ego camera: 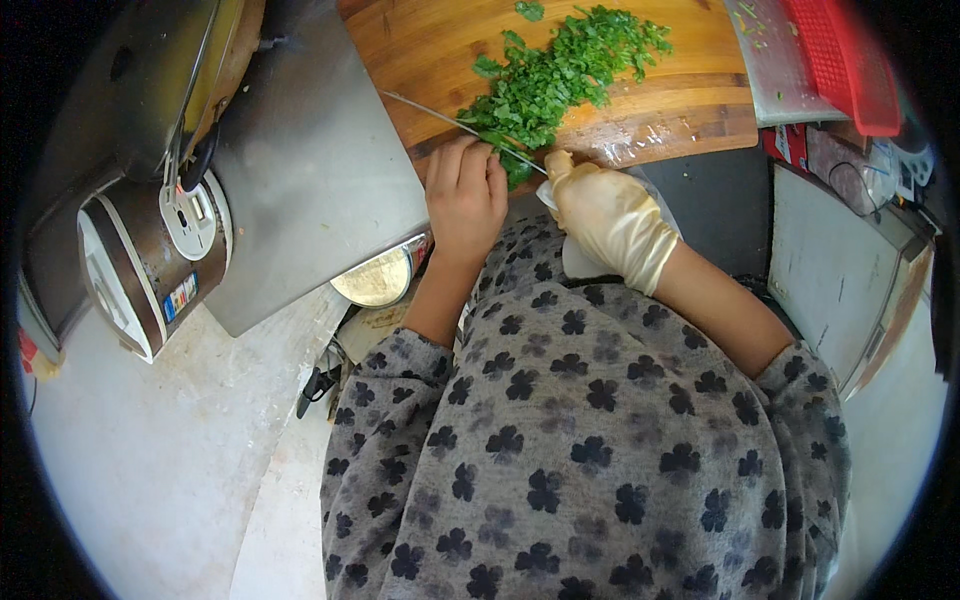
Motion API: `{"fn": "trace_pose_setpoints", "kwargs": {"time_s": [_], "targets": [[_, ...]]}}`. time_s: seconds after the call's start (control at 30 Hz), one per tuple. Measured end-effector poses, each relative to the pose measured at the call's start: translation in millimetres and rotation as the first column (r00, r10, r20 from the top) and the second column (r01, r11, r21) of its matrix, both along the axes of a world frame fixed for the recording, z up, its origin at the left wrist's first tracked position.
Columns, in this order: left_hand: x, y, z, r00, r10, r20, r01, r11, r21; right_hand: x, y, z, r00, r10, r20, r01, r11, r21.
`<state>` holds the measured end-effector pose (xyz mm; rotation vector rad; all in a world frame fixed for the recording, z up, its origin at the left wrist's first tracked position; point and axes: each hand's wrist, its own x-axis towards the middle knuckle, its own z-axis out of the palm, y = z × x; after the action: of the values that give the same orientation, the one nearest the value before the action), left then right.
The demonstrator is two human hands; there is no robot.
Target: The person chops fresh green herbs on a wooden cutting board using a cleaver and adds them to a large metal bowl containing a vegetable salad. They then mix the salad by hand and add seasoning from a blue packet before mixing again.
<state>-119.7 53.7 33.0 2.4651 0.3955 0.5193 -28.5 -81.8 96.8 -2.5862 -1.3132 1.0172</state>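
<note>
A heap of chopped leafy green herb (562, 82), like coriander, lies across the wooden cutting board (697, 105). My right hand (611, 214), in a pale rubber glove, grips a knife (427, 110) near the board's front edge. The blade points to the upper left, edge-on, along the near side of the heap. My bare left hand (466, 191) has its fingers curled close to the blade, on a small bunch of leaves (517, 171). Its fingertips are partly hidden. Whitish, thin material (585, 259) shows below my right hand.
A brown and white rice cooker (154, 255) stands left on the steel counter (315, 195), beside a large pan (150, 82). A red plastic basket (855, 67) is at the upper right, on a metal surface with green scraps. Below the counter edge sits a round tin (375, 279).
</note>
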Motion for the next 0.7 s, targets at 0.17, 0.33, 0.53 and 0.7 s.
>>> {"fn": "trace_pose_setpoints", "kwargs": {"time_s": [0.17, 0.33, 0.53, 0.7], "targets": [[-8, 2, -6, 0.998, -0.070, 0.011, 0.069, 0.995, 0.074, 26, 17, -4, 0.995, 0.056, -0.087, -0.052, 0.997, 0.051], [1, 6, -4, 0.999, -0.051, -0.012, 0.051, 0.998, 0.023, 27, -2, 7, 0.999, 0.039, 0.025, -0.041, 0.993, 0.112], [2, 10, -5, 0.996, -0.088, 0.029, 0.087, 0.996, 0.010, 21, 6, 30, 0.988, 0.068, 0.142, -0.088, 0.987, 0.138], [-4, 9, -6, 0.999, -0.042, 0.009, 0.042, 0.999, 0.005, 6, 7, 8, 0.997, 0.077, -0.004, -0.077, 0.997, -0.011]]}}
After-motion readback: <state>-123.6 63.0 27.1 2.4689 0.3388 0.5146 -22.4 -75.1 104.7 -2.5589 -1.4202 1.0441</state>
